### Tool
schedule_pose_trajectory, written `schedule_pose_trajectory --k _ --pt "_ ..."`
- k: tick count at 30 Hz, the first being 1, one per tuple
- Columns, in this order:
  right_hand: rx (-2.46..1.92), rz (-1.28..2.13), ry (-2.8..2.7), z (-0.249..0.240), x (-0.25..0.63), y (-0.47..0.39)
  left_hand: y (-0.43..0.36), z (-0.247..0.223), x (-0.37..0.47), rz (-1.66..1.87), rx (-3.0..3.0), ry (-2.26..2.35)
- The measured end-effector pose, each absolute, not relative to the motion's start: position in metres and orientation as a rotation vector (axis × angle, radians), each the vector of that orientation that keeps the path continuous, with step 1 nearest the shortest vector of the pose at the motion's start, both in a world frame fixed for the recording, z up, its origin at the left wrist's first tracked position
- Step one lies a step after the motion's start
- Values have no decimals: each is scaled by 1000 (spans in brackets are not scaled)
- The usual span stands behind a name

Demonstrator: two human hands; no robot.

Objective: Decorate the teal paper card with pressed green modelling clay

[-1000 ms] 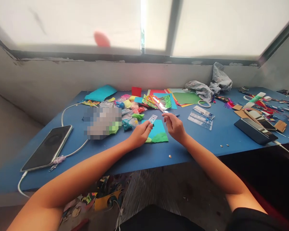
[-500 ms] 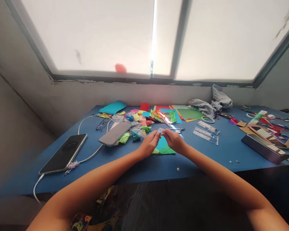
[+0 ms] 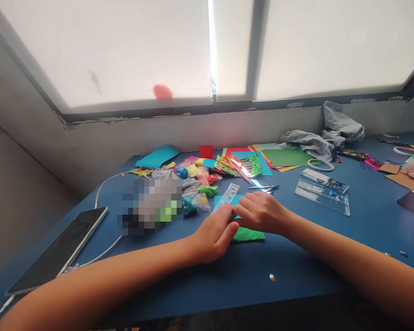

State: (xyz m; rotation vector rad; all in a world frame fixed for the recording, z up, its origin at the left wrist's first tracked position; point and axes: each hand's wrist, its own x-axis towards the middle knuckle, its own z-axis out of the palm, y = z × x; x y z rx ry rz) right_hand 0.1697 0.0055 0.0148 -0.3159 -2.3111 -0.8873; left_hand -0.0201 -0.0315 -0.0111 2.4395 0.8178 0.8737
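Note:
Above the front part of the blue table, my left hand (image 3: 215,233) and my right hand (image 3: 258,210) meet, fingers curled together. Between their fingertips is a small dark green bit, mostly hidden, too small to name. Just below my right hand lies a bright green piece (image 3: 249,235). Behind the hands, a clear ruler (image 3: 228,195) rests on a light blue sheet (image 3: 218,200), partly covered by my fingers. Scissors with orange handles (image 3: 239,169) lie farther back.
Bags of coloured clay (image 3: 189,207) lie left of the ruler. A phone (image 3: 60,253) with a white cable is at far left. Clear plastic cases (image 3: 322,195), a white ring (image 3: 320,165) and crumpled grey cloth (image 3: 307,143) are at right. A small shell-like bit (image 3: 272,277) lies near the front edge.
The view has moved closer and tilted. My hands look larger and lower, still together, with my right hand now more over the left fingertips. The ruler shows more clearly. A blurred patch covers the second phone.

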Motion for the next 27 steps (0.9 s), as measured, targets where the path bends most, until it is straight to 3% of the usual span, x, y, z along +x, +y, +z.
schedule_pose_trajectory --k 11,19,27 --pt "-294 -667 -2322 16 171 6 -33 -10 -22 1048 2200 875" --pt "-859 -472 -1934 11 182 26 -33 -10 -21 1176 1860 1032" --pt "-849 -324 -2044 7 176 21 -28 -14 -15 1199 1645 951"
